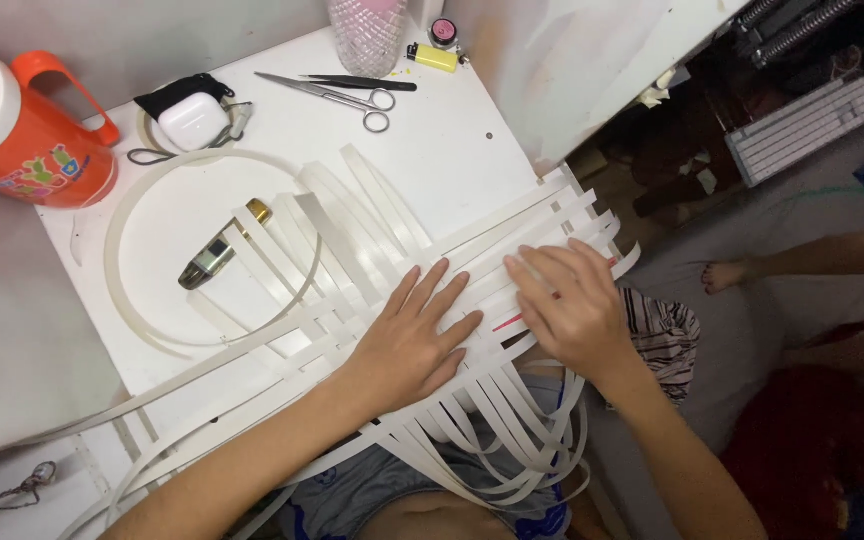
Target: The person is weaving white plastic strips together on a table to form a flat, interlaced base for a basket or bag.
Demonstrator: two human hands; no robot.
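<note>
White woven strips [472, 290] under both hands at frame centre

Left hand [414, 340] lies flat, fingers spread, pressing the weave onto the desk [432, 150]; right hand [572, 300] rests beside it, fingers together and slightly bent, fingertips on the strips.

White desk [452, 160] standing against a pale wall [152, 30], white side panel [592, 60] rising at its right edge, grey floor [812, 210] stretching beyond, even indoor light falling across everything

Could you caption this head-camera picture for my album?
Both hands, left and right, press flat on interwoven white plastic strips atop a white table, steel scissors nearby.
</note>
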